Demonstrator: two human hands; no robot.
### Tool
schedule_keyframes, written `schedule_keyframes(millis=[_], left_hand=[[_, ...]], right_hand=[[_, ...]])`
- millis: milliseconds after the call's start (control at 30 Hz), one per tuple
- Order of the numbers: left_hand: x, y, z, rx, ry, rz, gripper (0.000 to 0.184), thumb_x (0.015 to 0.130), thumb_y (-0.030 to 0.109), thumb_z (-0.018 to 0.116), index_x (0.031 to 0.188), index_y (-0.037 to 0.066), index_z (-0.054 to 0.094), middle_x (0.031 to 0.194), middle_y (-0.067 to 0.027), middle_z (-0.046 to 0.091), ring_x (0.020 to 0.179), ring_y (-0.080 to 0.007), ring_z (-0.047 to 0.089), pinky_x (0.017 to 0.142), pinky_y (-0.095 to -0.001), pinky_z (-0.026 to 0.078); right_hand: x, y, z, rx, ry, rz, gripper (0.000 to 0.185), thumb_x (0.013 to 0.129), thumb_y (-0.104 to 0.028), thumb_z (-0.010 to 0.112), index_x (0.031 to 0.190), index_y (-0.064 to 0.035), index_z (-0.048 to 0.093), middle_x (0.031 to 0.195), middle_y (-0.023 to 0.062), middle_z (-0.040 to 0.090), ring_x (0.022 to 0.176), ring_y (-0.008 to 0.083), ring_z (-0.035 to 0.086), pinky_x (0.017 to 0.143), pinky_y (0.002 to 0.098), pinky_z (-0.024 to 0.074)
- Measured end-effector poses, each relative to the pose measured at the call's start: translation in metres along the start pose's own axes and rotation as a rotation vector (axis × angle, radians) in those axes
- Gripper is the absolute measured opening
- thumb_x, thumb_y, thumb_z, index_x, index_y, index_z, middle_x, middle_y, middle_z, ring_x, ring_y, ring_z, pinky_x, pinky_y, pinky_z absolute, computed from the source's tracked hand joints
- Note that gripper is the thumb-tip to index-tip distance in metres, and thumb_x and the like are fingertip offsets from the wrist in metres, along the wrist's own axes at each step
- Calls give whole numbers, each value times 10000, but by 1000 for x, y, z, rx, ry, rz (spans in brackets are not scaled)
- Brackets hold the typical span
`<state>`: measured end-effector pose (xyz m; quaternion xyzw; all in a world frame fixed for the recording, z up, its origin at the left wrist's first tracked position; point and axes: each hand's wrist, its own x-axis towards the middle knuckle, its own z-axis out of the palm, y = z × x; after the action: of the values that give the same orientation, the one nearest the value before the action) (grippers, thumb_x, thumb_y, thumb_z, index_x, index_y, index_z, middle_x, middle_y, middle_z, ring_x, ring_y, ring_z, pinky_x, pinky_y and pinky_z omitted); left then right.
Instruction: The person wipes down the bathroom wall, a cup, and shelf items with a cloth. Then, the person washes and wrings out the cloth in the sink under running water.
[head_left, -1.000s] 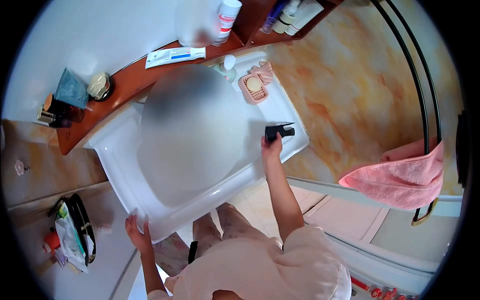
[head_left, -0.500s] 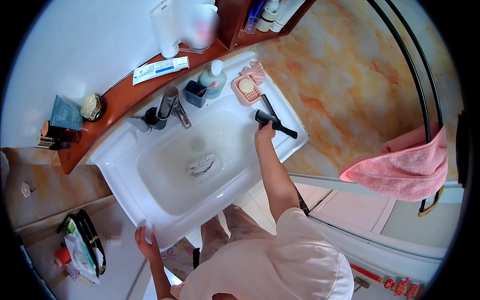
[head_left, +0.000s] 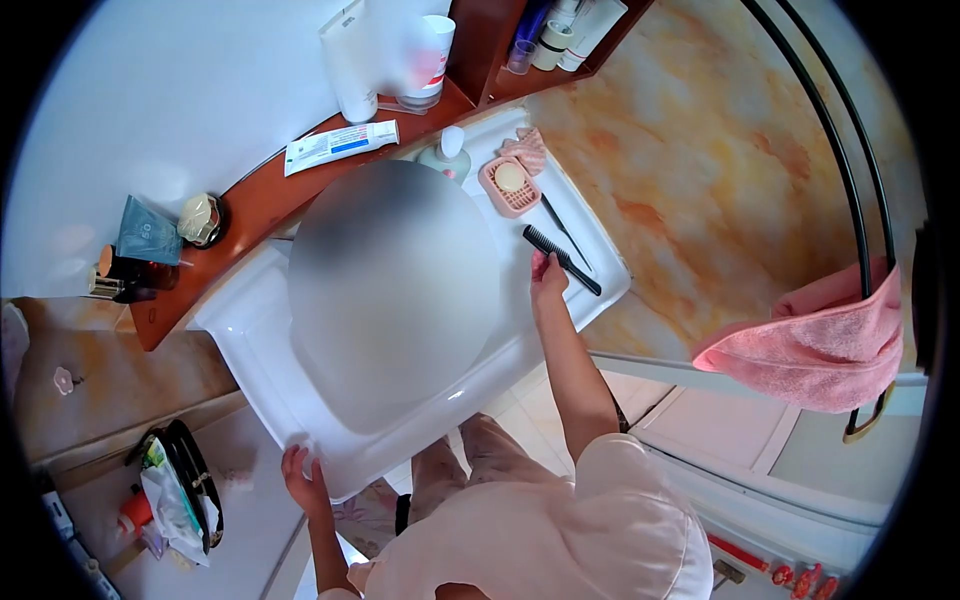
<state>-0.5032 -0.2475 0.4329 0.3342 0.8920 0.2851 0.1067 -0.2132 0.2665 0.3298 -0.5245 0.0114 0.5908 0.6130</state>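
Observation:
My right hand [head_left: 548, 277] is at the right rim of the white sink [head_left: 262, 385], its fingers closed on a black comb [head_left: 574, 269] with its teeth toward the upper left. Another thin dark comb [head_left: 565, 228] lies on the rim just behind it. My left hand [head_left: 304, 478] rests at the sink's front left corner, fingers apart, holding nothing. A pink soap dish [head_left: 510, 185] with a round pale soap sits on the back right rim. A grey blurred patch hides the basin and the tap.
A brown shelf [head_left: 262, 195] behind the sink bears a toothpaste tube [head_left: 340, 146], bottles and jars. A pump bottle [head_left: 447, 158] stands at the back rim. Pink towel [head_left: 810, 345] hangs on black rails at right; an open bag [head_left: 185, 490] is at lower left.
The comb in my right hand has turned from pointing sideways to a slant, and the second comb on the rim has come into view beside it. My left hand stays at the corner.

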Motion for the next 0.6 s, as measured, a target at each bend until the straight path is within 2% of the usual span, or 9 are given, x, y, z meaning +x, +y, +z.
schedule_keyframes(millis=[67, 133, 200, 267, 300, 400, 500, 600], left_hand=[[2, -6, -1, 44, -19, 63, 265, 699, 18, 658, 960, 35, 615, 1123, -165, 572, 1106, -367, 502, 950, -434, 394], [2, -11, -8, 97, -9, 94, 245, 687, 20, 672, 927, 38, 622, 1116, -156, 573, 1114, -364, 496, 952, -437, 391], [4, -8, -9, 136, 20, 99, 228, 676, 25, 686, 897, 40, 628, 1110, -144, 575, 1122, -363, 489, 956, -439, 387], [7, 9, -9, 156, 27, 21, 233, 670, 25, 692, 896, 42, 636, 1120, -139, 571, 1135, -365, 477, 964, -439, 381], [9, 14, -9, 164, 34, -20, 236, 667, 25, 695, 896, 43, 640, 1124, -136, 569, 1142, -366, 471, 968, -439, 378], [9, 9, -11, 169, -53, 13, 289, 666, 19, 692, 950, 34, 644, 1162, -148, 545, 1148, -372, 462, 972, -440, 375], [9, 1, -13, 207, -88, 71, 327, 667, 14, 685, 991, 25, 644, 1176, -165, 531, 1154, -367, 458, 973, -436, 375], [14, 37, -16, 231, 46, -4, 298, 671, 8, 676, 968, 21, 651, 1176, -167, 531, 1150, -369, 462, 970, -436, 378]], right_hand=[[17, 4, 4, 111, 57, -15, 178, 932, -88, 475, 997, 72, 516, 856, 173, 637, 676, 255, 659, 584, 322, 584], [30, -15, 20, 242, 8, -11, 217, 939, -136, 487, 946, 75, 540, 810, 175, 643, 675, 253, 661, 555, 305, 574], [60, -31, 8, -42, -77, 84, 398, 968, -284, 428, 864, 69, 577, 756, 173, 648, 664, 242, 661, 512, 273, 553], [81, -40, -11, -212, -217, 188, 559, 980, -404, 319, 830, 51, 607, 815, 168, 666, 699, 253, 663, 559, 274, 556], [80, -43, -14, -258, -211, 224, 643, 979, -449, 249, 865, 62, 622, 852, 174, 672, 695, 244, 665, 542, 252, 546], [72, -53, -22, -344, -253, 335, 621, 984, -430, 261, 964, 76, 620, 859, 169, 675, 672, 207, 665, 524, 238, 541], [62, -53, -19, -391, -262, 323, 551, 981, -408, 315, 956, 47, 625, 841, 150, 678, 643, 180, 655, 497, 229, 523], [43, -48, -4, -637, -356, 198, 459, 966, -386, 389, 945, 5, 629, 815, 130, 679, 607, 158, 638, 473, 221, 496]])
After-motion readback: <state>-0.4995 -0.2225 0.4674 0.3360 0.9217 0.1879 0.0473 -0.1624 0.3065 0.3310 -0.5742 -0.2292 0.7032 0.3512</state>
